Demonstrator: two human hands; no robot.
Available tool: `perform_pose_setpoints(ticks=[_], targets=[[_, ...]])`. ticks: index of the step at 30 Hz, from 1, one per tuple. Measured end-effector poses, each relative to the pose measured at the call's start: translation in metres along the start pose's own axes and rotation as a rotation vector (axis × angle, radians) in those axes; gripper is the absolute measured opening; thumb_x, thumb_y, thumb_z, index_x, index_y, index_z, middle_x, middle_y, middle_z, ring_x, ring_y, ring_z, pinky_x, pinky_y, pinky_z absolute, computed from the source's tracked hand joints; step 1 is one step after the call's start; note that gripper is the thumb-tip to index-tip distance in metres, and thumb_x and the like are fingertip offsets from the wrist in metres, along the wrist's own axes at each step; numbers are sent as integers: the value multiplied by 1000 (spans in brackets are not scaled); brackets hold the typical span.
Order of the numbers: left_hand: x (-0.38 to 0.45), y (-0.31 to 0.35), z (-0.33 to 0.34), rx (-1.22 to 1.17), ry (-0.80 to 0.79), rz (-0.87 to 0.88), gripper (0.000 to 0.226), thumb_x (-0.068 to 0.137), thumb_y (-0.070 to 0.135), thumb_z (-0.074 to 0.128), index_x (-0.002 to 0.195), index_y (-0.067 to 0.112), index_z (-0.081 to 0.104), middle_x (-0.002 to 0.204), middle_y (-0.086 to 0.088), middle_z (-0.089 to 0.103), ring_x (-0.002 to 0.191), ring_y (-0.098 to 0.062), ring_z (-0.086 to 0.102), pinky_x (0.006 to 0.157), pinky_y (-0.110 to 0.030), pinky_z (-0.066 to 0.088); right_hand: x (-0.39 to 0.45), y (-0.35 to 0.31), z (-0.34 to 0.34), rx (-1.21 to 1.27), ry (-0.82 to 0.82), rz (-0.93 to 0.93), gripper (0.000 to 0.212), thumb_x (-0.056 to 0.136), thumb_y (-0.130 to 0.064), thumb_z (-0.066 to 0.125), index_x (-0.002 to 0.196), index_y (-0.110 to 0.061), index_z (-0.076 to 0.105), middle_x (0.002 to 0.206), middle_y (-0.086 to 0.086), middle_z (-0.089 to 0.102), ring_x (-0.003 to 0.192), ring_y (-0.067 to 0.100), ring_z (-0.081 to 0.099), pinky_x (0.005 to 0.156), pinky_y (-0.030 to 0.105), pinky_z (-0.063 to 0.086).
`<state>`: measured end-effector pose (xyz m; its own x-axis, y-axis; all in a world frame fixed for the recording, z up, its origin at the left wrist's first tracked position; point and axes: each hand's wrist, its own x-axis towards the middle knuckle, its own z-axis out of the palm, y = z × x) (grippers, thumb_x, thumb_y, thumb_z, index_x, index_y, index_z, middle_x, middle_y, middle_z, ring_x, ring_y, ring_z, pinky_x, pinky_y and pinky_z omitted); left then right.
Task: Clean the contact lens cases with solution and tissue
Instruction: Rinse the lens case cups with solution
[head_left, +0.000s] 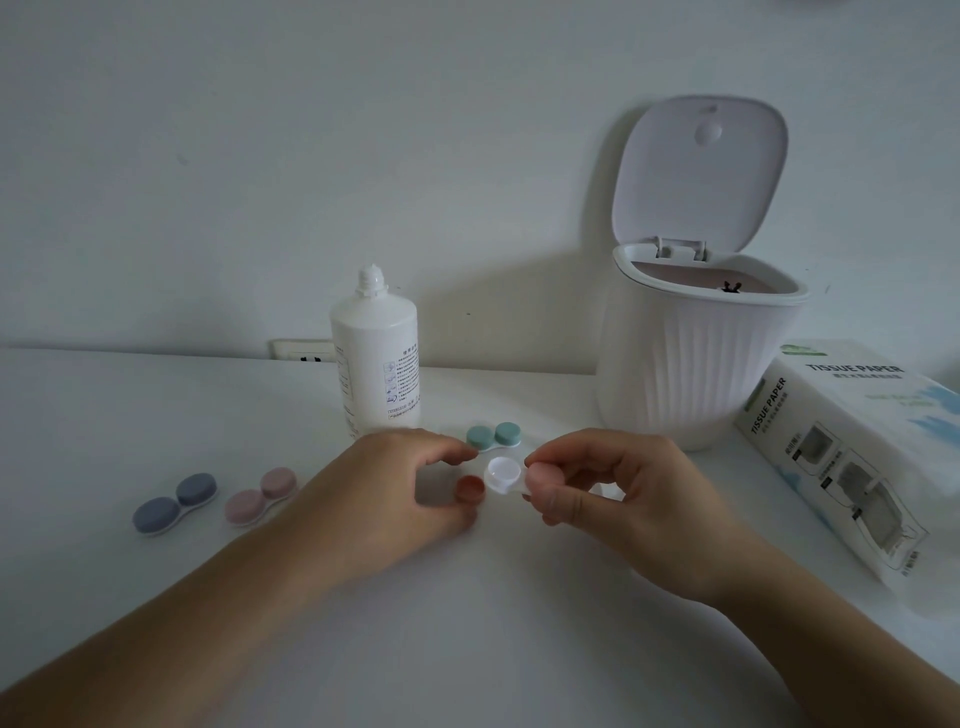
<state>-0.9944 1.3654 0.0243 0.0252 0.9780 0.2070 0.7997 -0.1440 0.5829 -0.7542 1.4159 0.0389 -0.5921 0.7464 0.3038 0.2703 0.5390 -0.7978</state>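
My right hand (618, 499) pinches a white contact lens case (503, 475) just above the table, and one of its wells is uncapped and faces up. My left hand (395, 488) holds a small reddish cap (470, 488) between thumb and fingers, right beside that open well. Three closed cases lie on the table: a green one (493, 435) behind my hands, a pink one (261, 496) and a blue one (175, 502) to the left. The white solution bottle (375, 358) stands upright behind my left hand. A tissue paper box (852, 457) lies at the right.
A white ribbed bin (696, 364) with its lid flipped up stands at the back right, between the bottle and the tissue box. A wall socket (304, 356) sits at the table's back edge against the white wall.
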Motion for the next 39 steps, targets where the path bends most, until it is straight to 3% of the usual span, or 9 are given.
perform_pose_setpoints(ticks=[3,6,10,16,24,28,35,39], targets=[[2,2,3,-3,-5,-1,36,80,52,67,116,44,68,106,26,69,92,6,62,81,-22,51,1,-1,0,3,5,-1,24,81,-48,70,94,-28,74,84,-12,74,77,8,70,77,27,56],[3,2,7,-6,21,24,26,88,42,70,113,41,71,101,25,69,76,12,57,65,-12,39,0,-1,0,14,1,7,26,79,-50,70,94,-29,74,85,-12,74,77,8,70,79,34,56],[4,2,8,-18,25,55,26,90,37,72,115,37,72,98,24,67,75,16,54,63,-8,37,0,0,0,13,-1,15,27,77,-52,71,94,-30,74,86,-11,74,78,10,70,82,37,58],[4,2,4,-45,30,124,26,97,31,65,123,35,68,103,16,61,76,-8,55,67,-11,39,1,1,-2,11,7,21,28,78,-52,71,94,-30,74,86,-8,75,77,12,71,81,40,58],[1,4,-2,-164,135,139,11,96,32,64,103,41,67,97,23,59,67,-8,52,63,-10,40,1,1,-4,15,5,20,25,82,-49,70,94,-28,75,86,-7,75,77,11,71,80,38,58],[-1,10,-7,-267,207,120,18,84,50,59,96,39,68,86,22,64,53,-4,49,53,-8,38,1,1,-5,11,0,13,22,83,-48,70,94,-29,75,87,-7,75,77,11,72,80,36,58],[0,14,-13,-517,279,50,23,74,47,84,85,34,69,80,12,70,47,-10,44,48,-21,40,1,1,-4,-1,-7,15,24,83,-48,69,95,-29,74,87,-8,75,77,12,71,80,37,59],[0,12,-12,-557,281,26,24,68,46,80,81,31,67,68,9,66,50,-17,44,48,-28,39,0,0,-4,-2,-10,18,24,81,-49,69,95,-30,74,87,-9,75,77,11,71,80,36,58]])
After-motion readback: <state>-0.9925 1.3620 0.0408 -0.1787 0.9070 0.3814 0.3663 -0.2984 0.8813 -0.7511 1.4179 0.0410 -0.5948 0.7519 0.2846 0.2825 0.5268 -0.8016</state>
